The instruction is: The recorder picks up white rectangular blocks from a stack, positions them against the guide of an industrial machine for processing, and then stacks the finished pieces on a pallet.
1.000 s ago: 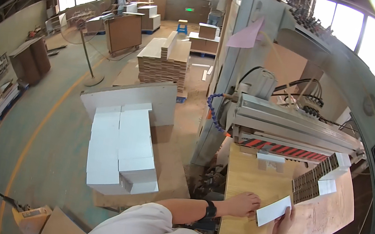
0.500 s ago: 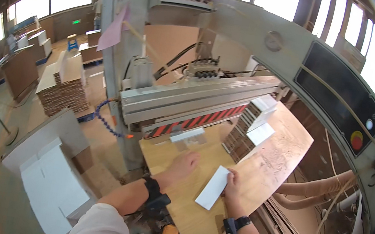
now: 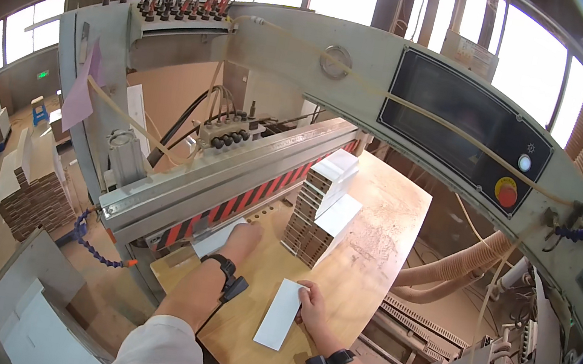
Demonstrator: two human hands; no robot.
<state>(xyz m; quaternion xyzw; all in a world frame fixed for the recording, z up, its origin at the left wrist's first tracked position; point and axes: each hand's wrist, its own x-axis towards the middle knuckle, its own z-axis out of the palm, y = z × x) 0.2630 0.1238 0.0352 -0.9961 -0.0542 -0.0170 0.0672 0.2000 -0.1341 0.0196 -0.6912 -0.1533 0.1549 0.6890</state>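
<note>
My right hand (image 3: 315, 306) grips the right edge of a narrow white board (image 3: 279, 314), its thumb side over the edge, above the wooden worktable (image 3: 241, 307). Farther forward, my left hand (image 3: 245, 239) is at the right end of a second white board (image 3: 218, 239), which lies by the red-and-black striped strip of the machine beam (image 3: 187, 194). The back of the left hand hides its fingers, so I cannot tell whether it holds that board. Stacked boards (image 3: 304, 230) with white tops stand beyond both hands, in a taller and a lower pile.
A control panel with a red button (image 3: 506, 193) hangs on the machine arm overhead. A blue jointed hose (image 3: 82, 229) curls at the left. Ribbed ducts (image 3: 457, 265) run off to the right. White sheets (image 3: 50, 334) lie low on the left, and board stacks (image 3: 36, 206) stand behind.
My left hand has reached forward to the white board by the beam. My right hand keeps its grip on its board. The whole view has swung toward the right.
</note>
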